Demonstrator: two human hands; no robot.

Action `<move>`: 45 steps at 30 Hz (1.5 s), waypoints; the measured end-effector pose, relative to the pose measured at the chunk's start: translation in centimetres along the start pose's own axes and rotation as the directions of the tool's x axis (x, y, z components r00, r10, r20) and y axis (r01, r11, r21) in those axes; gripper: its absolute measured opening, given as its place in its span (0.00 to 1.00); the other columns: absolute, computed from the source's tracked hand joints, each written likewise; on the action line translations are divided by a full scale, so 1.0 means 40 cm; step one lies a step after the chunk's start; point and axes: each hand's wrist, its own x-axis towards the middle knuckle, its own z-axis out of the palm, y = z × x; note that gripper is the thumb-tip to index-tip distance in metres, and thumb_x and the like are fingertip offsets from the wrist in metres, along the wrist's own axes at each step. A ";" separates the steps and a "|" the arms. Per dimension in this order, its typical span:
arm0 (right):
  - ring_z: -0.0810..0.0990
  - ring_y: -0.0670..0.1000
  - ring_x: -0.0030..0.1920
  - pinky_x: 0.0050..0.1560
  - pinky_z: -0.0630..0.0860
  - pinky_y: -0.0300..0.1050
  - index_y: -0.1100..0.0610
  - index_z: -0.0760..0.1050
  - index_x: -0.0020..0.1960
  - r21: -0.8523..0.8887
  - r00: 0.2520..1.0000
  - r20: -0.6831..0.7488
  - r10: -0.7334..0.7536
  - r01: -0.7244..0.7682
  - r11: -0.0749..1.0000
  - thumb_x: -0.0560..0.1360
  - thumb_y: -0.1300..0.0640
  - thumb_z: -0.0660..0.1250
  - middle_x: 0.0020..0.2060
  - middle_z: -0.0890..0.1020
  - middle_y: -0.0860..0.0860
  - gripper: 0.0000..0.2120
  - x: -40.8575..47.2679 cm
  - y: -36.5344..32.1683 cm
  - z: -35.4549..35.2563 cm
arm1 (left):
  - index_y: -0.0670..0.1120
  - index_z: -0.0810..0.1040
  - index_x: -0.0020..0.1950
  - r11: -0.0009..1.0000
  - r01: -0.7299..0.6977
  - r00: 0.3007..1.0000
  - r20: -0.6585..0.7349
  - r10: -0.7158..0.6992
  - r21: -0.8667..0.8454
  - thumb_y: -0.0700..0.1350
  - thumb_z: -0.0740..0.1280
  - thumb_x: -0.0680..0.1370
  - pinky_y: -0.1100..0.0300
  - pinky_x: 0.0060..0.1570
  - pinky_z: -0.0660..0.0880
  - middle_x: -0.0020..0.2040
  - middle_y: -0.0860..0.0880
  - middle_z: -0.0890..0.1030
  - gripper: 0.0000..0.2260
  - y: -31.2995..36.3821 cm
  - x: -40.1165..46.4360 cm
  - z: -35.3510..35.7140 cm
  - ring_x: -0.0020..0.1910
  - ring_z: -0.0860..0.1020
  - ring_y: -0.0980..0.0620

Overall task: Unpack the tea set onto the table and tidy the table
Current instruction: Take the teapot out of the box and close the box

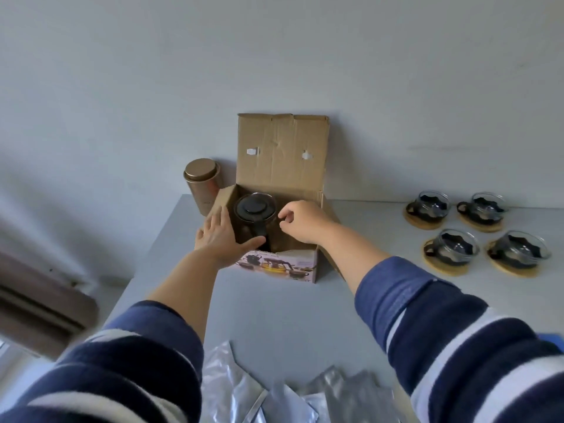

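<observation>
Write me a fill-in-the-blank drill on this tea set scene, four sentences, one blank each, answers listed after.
1. The teapot sits inside the open ____.
2. ____ glass cups on wooden coasters stand on the table, at the right.
3. The copper canister stands to the ____ of the box.
4. The left hand rests on the box's near-left edge, and the right hand reaches ____ the box.

Missing words: box; four; left; into
</observation>
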 end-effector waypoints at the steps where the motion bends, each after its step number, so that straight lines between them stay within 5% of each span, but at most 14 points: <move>1: 0.80 0.56 0.53 0.53 0.75 0.48 0.61 0.80 0.55 0.007 0.998 0.044 0.038 -0.038 0.999 0.78 0.54 0.63 0.51 0.82 0.56 0.13 0.012 -0.013 0.021 | 0.45 0.40 0.79 0.999 -0.008 1.000 0.026 0.009 -0.038 0.70 0.65 0.69 0.44 0.75 0.52 0.80 0.46 0.45 0.52 -0.010 -0.001 0.005 0.78 0.48 0.44; 4: 0.78 0.56 0.43 0.47 0.74 0.49 0.62 0.75 0.44 -0.042 0.979 0.121 0.166 -0.162 0.986 0.79 0.46 0.59 0.33 0.75 0.53 0.19 0.043 -0.041 0.077 | 0.44 0.36 0.78 0.994 -0.051 0.998 0.031 0.055 -0.097 0.68 0.69 0.67 0.46 0.75 0.55 0.80 0.47 0.43 0.57 -0.018 -0.010 0.021 0.78 0.48 0.43; 8: 0.81 0.57 0.47 0.48 0.76 0.48 0.58 0.75 0.50 -0.098 0.966 0.085 0.245 -0.237 0.967 0.77 0.38 0.57 0.37 0.76 0.53 0.23 0.067 -0.060 0.124 | 0.44 0.38 0.78 0.992 -0.037 0.998 -0.049 0.032 -0.117 0.68 0.71 0.64 0.49 0.73 0.61 0.79 0.47 0.49 0.59 -0.021 -0.013 0.049 0.77 0.54 0.44; 11: 0.80 0.55 0.44 0.42 0.74 0.45 0.58 0.76 0.51 -0.089 0.965 0.062 0.256 -0.250 0.964 0.77 0.41 0.60 0.41 0.79 0.54 0.20 0.082 -0.071 0.132 | 0.44 0.40 0.79 0.993 -0.001 0.995 -0.095 -0.011 -0.122 0.69 0.71 0.63 0.49 0.72 0.63 0.79 0.46 0.52 0.59 -0.018 -0.010 0.061 0.77 0.56 0.44; 16: 0.74 0.51 0.36 0.34 0.67 0.40 0.60 0.74 0.50 -0.076 0.949 0.047 0.313 -0.309 0.948 0.81 0.50 0.57 0.33 0.72 0.52 0.14 0.084 -0.085 0.138 | 0.43 0.41 0.79 0.993 0.059 0.990 -0.122 -0.071 -0.102 0.70 0.69 0.64 0.49 0.73 0.61 0.78 0.45 0.53 0.58 0.011 -0.012 0.075 0.77 0.56 0.44; 22: 0.76 0.53 0.44 0.46 0.71 0.44 0.63 0.74 0.59 -0.047 0.942 -0.013 0.336 -0.336 0.941 0.82 0.51 0.55 0.41 0.75 0.54 0.17 0.054 -0.062 0.057 | 0.43 0.39 0.78 0.990 0.115 0.988 -0.092 -0.122 -0.082 0.72 0.68 0.64 0.49 0.75 0.58 0.79 0.45 0.51 0.59 0.030 -0.014 0.070 0.77 0.54 0.44; 26: 0.74 0.54 0.45 0.47 0.71 0.47 0.62 0.71 0.54 -0.029 0.952 -0.015 0.305 -0.306 0.952 0.83 0.52 0.53 0.46 0.74 0.56 0.15 0.013 -0.055 -0.034 | 0.42 0.39 0.78 0.990 0.117 0.988 -0.091 -0.124 -0.077 0.72 0.68 0.65 0.49 0.75 0.57 0.78 0.44 0.52 0.59 0.038 -0.015 0.064 0.77 0.54 0.43; 32: 0.78 0.60 0.57 0.57 0.78 0.55 0.61 0.70 0.63 0.297 0.921 -0.138 0.363 -0.312 0.903 0.82 0.50 0.54 0.58 0.78 0.60 0.18 -0.021 -0.031 -0.178 | 0.43 0.40 0.79 0.988 0.134 0.988 -0.069 -0.139 -0.079 0.72 0.67 0.65 0.47 0.74 0.59 0.78 0.44 0.52 0.58 0.046 -0.019 0.061 0.77 0.55 0.42; 39: 0.78 0.62 0.56 0.58 0.77 0.55 0.65 0.73 0.59 0.210 0.831 -0.322 0.453 -0.404 0.890 0.82 0.51 0.55 0.57 0.79 0.61 0.18 -0.100 0.068 -0.251 | 0.43 0.41 0.79 0.988 0.139 0.986 -0.079 -0.145 -0.073 0.73 0.67 0.64 0.46 0.73 0.60 0.78 0.44 0.53 0.58 0.035 -0.015 0.066 0.76 0.56 0.41; 42: 0.77 0.62 0.50 0.49 0.74 0.50 0.68 0.72 0.60 0.193 0.780 -0.375 0.501 -0.463 0.865 0.82 0.52 0.54 0.53 0.78 0.63 0.20 -0.130 0.140 -0.218 | 0.44 0.41 0.79 0.986 0.134 0.986 -0.085 -0.143 -0.099 0.73 0.68 0.63 0.46 0.73 0.62 0.78 0.44 0.53 0.59 0.037 -0.013 0.070 0.76 0.56 0.42; 45: 0.77 0.63 0.55 0.46 0.70 0.48 0.68 0.72 0.60 0.203 0.734 -0.391 0.555 -0.520 0.830 0.82 0.51 0.54 0.57 0.78 0.64 0.21 -0.141 0.207 -0.164 | 0.44 0.41 0.79 0.985 0.129 0.987 -0.086 -0.139 -0.112 0.72 0.68 0.63 0.45 0.72 0.63 0.79 0.45 0.52 0.59 0.035 -0.013 0.073 0.77 0.56 0.42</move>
